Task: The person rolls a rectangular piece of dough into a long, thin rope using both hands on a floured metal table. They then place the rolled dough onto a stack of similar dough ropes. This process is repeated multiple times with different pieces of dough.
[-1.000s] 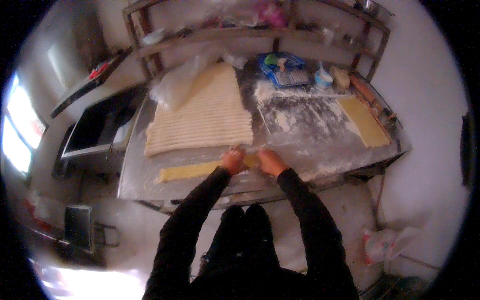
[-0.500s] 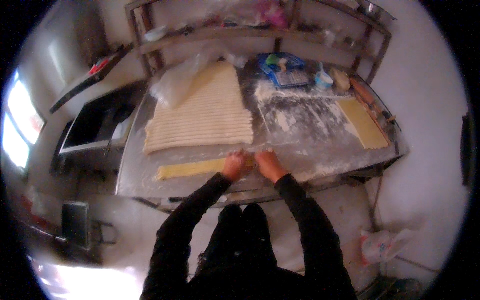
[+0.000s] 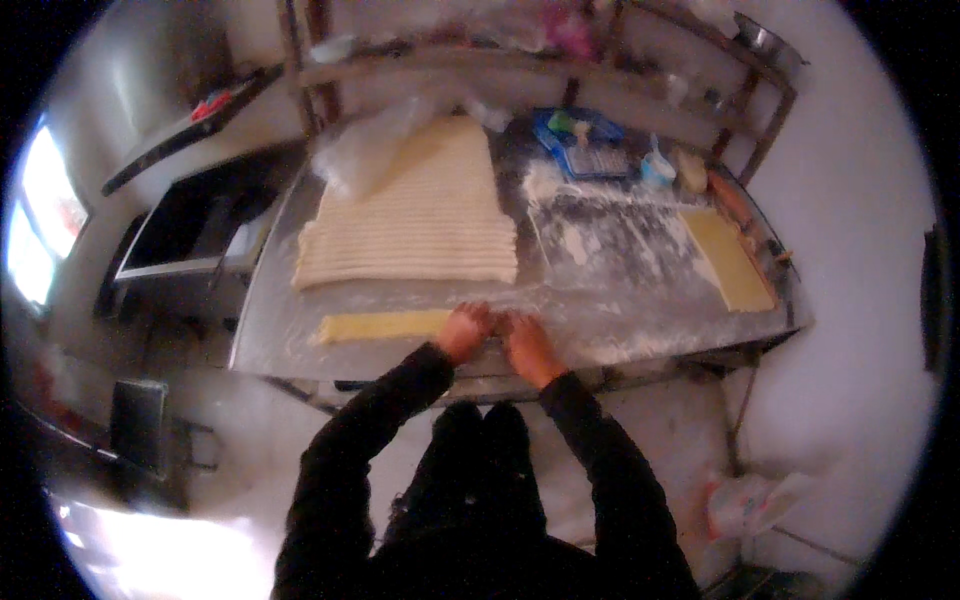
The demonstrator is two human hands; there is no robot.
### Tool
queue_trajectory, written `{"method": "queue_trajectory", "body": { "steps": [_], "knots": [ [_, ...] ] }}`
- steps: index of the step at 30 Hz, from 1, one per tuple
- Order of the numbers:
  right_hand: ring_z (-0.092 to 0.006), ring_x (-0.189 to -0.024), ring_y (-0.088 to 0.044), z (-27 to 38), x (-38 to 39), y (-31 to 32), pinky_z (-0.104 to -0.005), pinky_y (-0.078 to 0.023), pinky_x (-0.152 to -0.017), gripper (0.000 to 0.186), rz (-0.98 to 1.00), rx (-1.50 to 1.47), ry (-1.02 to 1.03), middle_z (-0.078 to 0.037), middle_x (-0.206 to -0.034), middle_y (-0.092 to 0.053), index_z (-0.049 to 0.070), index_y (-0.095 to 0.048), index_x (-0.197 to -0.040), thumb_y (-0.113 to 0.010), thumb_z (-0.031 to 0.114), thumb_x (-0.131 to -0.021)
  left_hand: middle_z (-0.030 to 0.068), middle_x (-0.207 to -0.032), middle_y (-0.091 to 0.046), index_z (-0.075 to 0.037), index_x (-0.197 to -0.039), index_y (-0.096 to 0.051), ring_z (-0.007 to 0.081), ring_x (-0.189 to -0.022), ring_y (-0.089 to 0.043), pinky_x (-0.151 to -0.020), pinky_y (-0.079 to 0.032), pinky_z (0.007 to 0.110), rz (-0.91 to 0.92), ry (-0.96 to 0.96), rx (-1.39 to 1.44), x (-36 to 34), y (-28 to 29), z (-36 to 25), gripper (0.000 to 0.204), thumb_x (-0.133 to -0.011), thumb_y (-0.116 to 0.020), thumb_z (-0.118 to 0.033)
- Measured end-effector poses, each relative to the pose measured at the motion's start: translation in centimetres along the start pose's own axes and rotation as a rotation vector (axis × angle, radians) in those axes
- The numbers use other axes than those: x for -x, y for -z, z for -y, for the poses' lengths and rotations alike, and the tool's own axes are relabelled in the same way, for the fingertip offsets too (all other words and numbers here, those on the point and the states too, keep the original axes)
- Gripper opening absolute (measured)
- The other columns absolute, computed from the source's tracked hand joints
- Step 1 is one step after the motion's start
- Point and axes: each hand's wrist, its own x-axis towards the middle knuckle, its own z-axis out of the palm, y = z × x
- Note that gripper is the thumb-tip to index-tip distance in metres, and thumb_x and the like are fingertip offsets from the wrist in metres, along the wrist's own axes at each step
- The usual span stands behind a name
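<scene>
Left hand [image 3: 463,332] and right hand [image 3: 530,348], fingers curled, near one end of a long, flat, yellow dough strip [image 3: 385,325].
Beneath them spreads a wide, grey, flour-dusted table [image 3: 275,348]; beyond the strip, apart from it, lies a large, cream, ribbed dough sheet [image 3: 410,240]. An uneven pull could tear the strip, and too little dusting might make it stick. It runs leftward from the left hand; the right hand sits past its visible length. Fingers hide the contact, so I cannot tell whether either grips it.
</scene>
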Motion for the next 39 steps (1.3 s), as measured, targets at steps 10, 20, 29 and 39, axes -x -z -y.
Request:
{"method": "queue_trajectory", "body": {
  "steps": [10,20,29,39],
  "knots": [
    [-0.0346,-0.126,-0.044,3.5,-1.0,-2.2,-0.0500,-0.027,-0.109,0.050,-0.100,-0.044,-0.028,-0.017,-0.135,-0.049,0.002,-0.047,-0.134,-0.052,0.013,-0.085,0.0134,-0.095,-0.057,-0.007,-0.093,-0.062,0.0313,-0.100,-0.052,-0.086,-0.044,0.044,-0.048,-0.041,0.011,3.5,1.1,2.7,0.020,-0.078,-0.060,-0.021],
    [-0.0354,-0.123,-0.046,8.6,-4.4,-3.6,-0.0486,-0.035,-0.103,0.050,-0.078,-0.123,-0.083,-0.015,-0.132,-0.052,0.003,-0.051,-0.131,-0.057,0.016,-0.082,0.0150,-0.095,-0.056,-0.004,-0.103,-0.060,0.0330,-0.093,-0.055,-0.079,-0.047,0.044,0.026,-0.027,-0.037,6.7,3.1,5.7,0.031,-0.077,-0.063,-0.022],
    [-0.0342,-0.126,-0.044,12.2,-6.2,-3.9,-0.0497,-0.033,-0.106,0.051,-0.047,-0.254,0.028,-0.016,-0.135,-0.050,0.004,-0.050,-0.132,-0.057,0.013,-0.082,0.0125,-0.088,-0.054,-0.005,-0.091,-0.062,0.0330,-0.084,-0.054,-0.075,-0.047,0.043,-0.222,-0.053,0.058,9.9,6.1,7.6,0.023,-0.076,-0.063,-0.022],
    [-0.0367,-0.119,-0.049,17.3,-8.4,-4.6,-0.0511,-0.034,-0.103,0.048,-0.178,-0.277,0.066,-0.019,-0.132,-0.052,0.002,-0.052,-0.127,-0.053,0.003,-0.079,0.0143,-0.101,-0.057,-0.005,-0.100,-0.062,0.0338,-0.095,-0.054,-0.082,-0.046,0.043,-0.021,0.018,-0.025,14.9,9.6,11.5,0.028,-0.082,-0.061,-0.028]
  ]
}}
